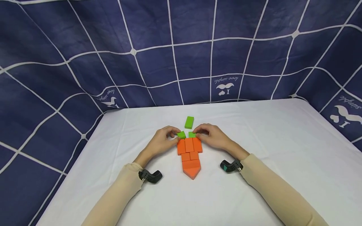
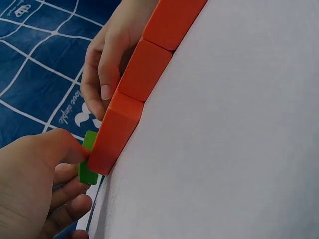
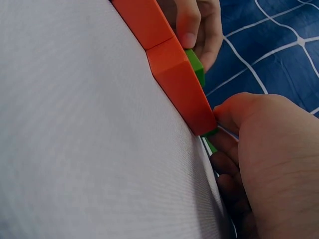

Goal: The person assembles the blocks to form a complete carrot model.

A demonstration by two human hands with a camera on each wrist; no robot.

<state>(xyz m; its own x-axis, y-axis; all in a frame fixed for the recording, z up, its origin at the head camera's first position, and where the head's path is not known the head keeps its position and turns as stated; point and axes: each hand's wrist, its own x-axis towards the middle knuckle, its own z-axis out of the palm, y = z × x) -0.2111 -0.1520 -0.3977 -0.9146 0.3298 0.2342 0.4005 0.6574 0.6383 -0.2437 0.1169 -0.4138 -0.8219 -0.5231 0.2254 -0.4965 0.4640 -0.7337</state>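
Orange blocks lie flat together on the table. Three upright ones form the far row, two smaller ones come below, and a pointed piece is nearest me. At the far edge of this row, my left hand pinches a small green block between thumb and fingers; it sits slightly turned. Opposite, my right hand pinches a second green block, with a gap between the two. In the right wrist view, orange blocks hide most of the second green block.
A longer green block lies on the table beyond both hands. White cloth covers the table. A dark blue curtain with white lines hangs behind and at both sides. Each wrist wears a black camera mount.
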